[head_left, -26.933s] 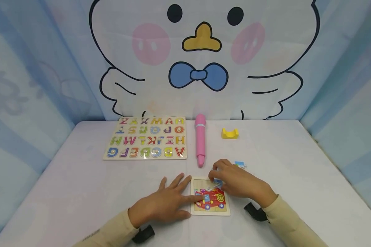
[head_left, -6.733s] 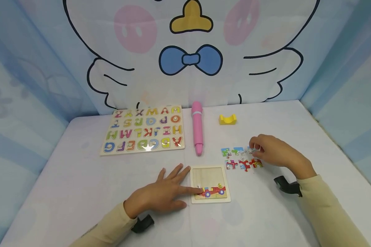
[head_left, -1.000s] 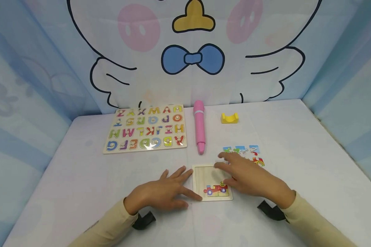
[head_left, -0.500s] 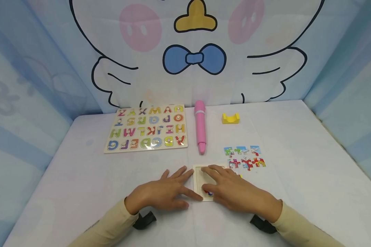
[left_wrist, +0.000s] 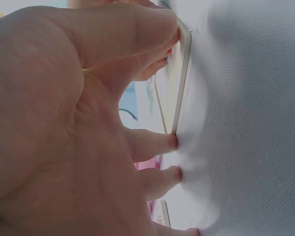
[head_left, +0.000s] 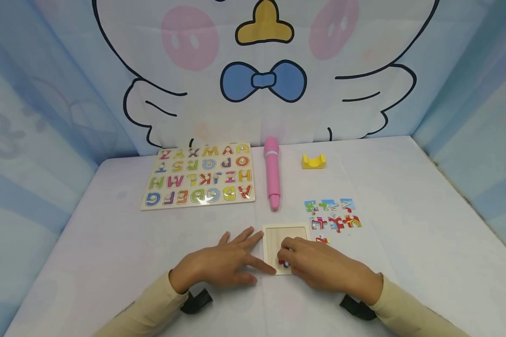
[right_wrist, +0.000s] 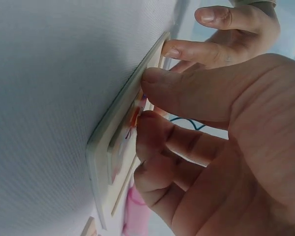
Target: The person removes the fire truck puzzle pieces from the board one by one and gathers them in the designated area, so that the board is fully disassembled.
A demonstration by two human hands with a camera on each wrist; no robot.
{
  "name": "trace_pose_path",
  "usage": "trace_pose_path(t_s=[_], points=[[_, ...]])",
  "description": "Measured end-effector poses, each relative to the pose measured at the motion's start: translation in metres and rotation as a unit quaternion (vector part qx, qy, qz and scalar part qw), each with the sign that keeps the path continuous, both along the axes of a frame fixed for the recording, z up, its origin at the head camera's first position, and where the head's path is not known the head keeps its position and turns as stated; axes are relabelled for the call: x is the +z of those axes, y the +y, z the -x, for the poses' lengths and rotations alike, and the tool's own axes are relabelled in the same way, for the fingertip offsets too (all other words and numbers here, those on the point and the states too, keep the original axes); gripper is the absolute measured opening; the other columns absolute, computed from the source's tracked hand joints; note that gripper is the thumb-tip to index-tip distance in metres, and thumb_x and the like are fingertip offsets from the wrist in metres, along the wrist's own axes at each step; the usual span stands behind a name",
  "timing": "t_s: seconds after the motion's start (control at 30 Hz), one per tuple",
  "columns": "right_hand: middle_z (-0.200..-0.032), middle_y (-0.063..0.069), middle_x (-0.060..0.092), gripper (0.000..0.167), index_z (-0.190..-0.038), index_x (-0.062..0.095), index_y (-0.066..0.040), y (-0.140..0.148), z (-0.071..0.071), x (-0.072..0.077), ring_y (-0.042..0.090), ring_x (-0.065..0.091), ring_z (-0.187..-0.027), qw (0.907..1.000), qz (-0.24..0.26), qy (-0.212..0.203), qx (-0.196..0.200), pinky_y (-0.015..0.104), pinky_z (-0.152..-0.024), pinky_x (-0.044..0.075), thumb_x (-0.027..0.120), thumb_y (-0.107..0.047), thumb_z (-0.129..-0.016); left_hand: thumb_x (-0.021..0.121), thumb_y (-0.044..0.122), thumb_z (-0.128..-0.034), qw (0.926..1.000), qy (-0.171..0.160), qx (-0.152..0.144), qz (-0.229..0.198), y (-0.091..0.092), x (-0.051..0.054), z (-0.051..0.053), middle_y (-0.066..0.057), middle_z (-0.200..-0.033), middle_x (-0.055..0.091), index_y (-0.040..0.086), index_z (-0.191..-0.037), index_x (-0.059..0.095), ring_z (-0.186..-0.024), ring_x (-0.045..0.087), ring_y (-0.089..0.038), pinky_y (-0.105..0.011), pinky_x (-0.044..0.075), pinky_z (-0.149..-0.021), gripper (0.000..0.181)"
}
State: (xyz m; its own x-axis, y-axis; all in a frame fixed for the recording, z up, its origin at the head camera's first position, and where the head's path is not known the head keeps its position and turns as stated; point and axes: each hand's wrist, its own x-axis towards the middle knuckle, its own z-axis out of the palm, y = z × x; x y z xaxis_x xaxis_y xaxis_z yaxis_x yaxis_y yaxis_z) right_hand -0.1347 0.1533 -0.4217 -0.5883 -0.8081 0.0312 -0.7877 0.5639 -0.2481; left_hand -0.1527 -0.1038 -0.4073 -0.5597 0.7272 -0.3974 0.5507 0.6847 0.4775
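Observation:
A small square wooden puzzle tray lies on the table before me. My left hand spreads its fingers beside it, the index fingertip touching the tray's near left corner. Over the lower part of the tray, my right hand has its fingers curled, thumb and index pinching a red and blue puzzle piece. In the right wrist view, a puzzle piece lies under the fingertips inside the tray; the hand hides much of it. Loose puzzle pieces stand in rows right of the tray, with one red piece nearest it.
An alphabet board with coloured letters lies at the back left. Next to it are a thick pink pen and a yellow stand. A printed curtain hangs behind the table.
Pieces have moved from the tray to rows on the table since the oldest frame. In the last second my right hand came left over the tray and its fingers curled; my left hand stayed.

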Motion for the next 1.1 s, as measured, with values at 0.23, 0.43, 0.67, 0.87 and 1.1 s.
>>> trace_pose_path(t_s=[0.23, 0.43, 0.67, 0.87, 1.1], points=[[-0.107, 0.0, 0.054, 0.032, -0.117, 0.062, -0.007, -0.0012, 0.0016, -0.0026, 0.009, 0.056, -0.079, 0.9996, 0.001, -0.024, -0.015, 0.023, -0.069, 0.052, 0.074, -0.001, -0.088, 0.067, 0.032, -0.0992, 1.0, 0.004, 0.0, -0.001, 0.0001, -0.0013, -0.0001, -0.009, -0.17, 0.018, 0.048, -0.132, 0.067, -0.157, 0.005, -0.032, -0.073, 0.012, -0.115, 0.037], [-0.106, 0.0, 0.052, 0.029, -0.114, 0.061, -0.007, -0.0019, 0.0032, -0.0029, 0.008, 0.055, -0.076, 0.9991, 0.013, -0.034, -0.02, 0.024, -0.067, 0.051, 0.075, -0.002, -0.089, 0.067, 0.032, -0.0992, 1.0, 0.003, 0.0, -0.001, 0.0002, -0.0009, -0.0002, -0.009, -0.17, 0.018, 0.048, -0.132, 0.067, -0.157, 0.005, -0.032, -0.074, 0.012, -0.114, 0.037], [-0.098, -0.003, 0.053, 0.029, -0.115, 0.061, -0.009, -0.0024, 0.0029, -0.0014, 0.006, 0.053, -0.075, 0.998, 0.01, -0.051, -0.037, 0.023, -0.066, 0.049, 0.075, -0.005, -0.09, 0.067, 0.032, -0.0995, 1.0, 0.004, -0.003, -0.001, 0.0, -0.0009, -0.0002, -0.009, -0.17, 0.018, 0.047, -0.133, 0.067, -0.157, 0.005, -0.033, -0.074, 0.012, -0.114, 0.036], [-0.087, -0.009, 0.051, 0.024, -0.109, 0.06, -0.014, -0.0022, 0.0045, -0.0008, 0.003, 0.049, -0.069, 0.9974, 0.019, -0.054, -0.044, 0.022, -0.06, 0.045, 0.075, -0.007, -0.091, 0.067, 0.032, -0.0994, 1.0, 0.005, -0.004, -0.002, -0.0002, -0.0007, -0.0004, -0.009, -0.17, 0.018, 0.047, -0.133, 0.066, -0.157, 0.005, -0.033, -0.074, 0.012, -0.114, 0.037], [-0.086, -0.012, 0.054, 0.021, -0.101, 0.059, -0.017, -0.0006, 0.005, 0.0022, 0.001, 0.05, -0.07, 0.9954, 0.048, -0.071, -0.041, 0.021, -0.061, 0.045, 0.073, -0.005, -0.092, 0.067, 0.032, -0.0996, 1.0, 0.003, -0.005, -0.002, -0.0001, -0.001, 0.0002, -0.009, -0.17, 0.017, 0.047, -0.133, 0.066, -0.157, 0.004, -0.033, -0.074, 0.012, -0.114, 0.037]])
